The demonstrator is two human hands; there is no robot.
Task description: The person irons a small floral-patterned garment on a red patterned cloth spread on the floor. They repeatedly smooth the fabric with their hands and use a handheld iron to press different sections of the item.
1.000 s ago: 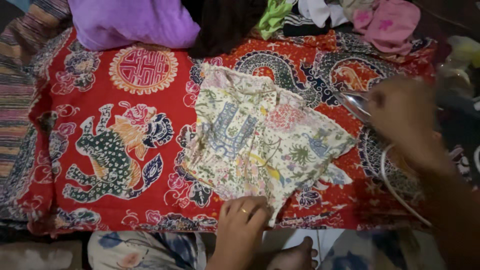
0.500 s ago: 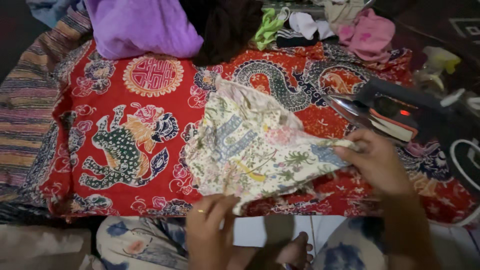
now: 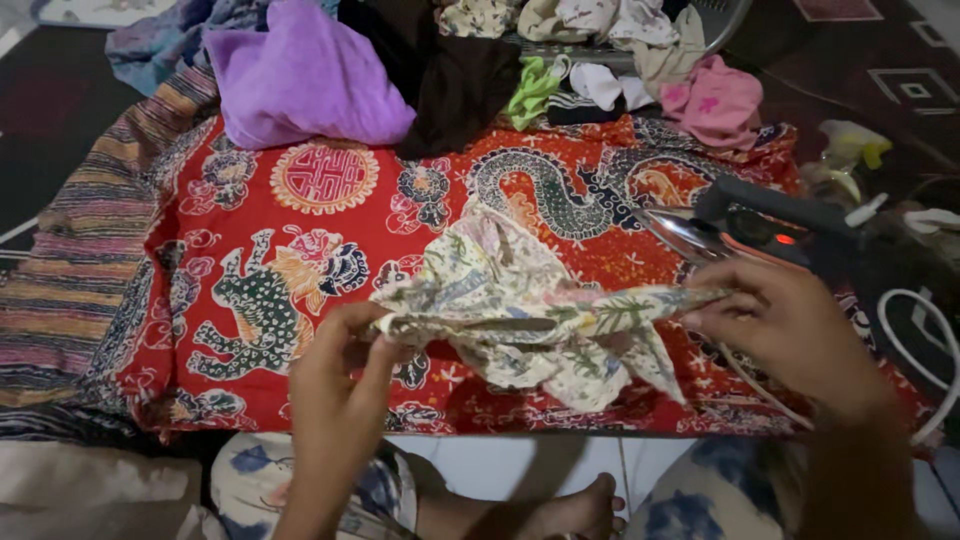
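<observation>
A small cream garment with a floral print (image 3: 520,315) hangs stretched between my two hands, just above a red patterned cloth (image 3: 300,250). My left hand (image 3: 340,385) pinches its left end. My right hand (image 3: 785,335) pinches its right end. The middle of the garment sags and its lower folds touch the red cloth. A dark electric iron (image 3: 740,225) rests on its side on the cloth, just behind my right hand, with a small red light showing.
A purple cloth (image 3: 305,80), dark clothes (image 3: 455,70), a green piece (image 3: 533,88) and a pink garment (image 3: 720,100) lie heaped along the far edge. A white cord (image 3: 925,340) loops at the right. A striped blanket (image 3: 70,270) lies at left. My knees and foot show below.
The garment lay flat on the red cloth; both hands have taken its ends and lifted it. My right hand left the iron and came down to the garment's right end.
</observation>
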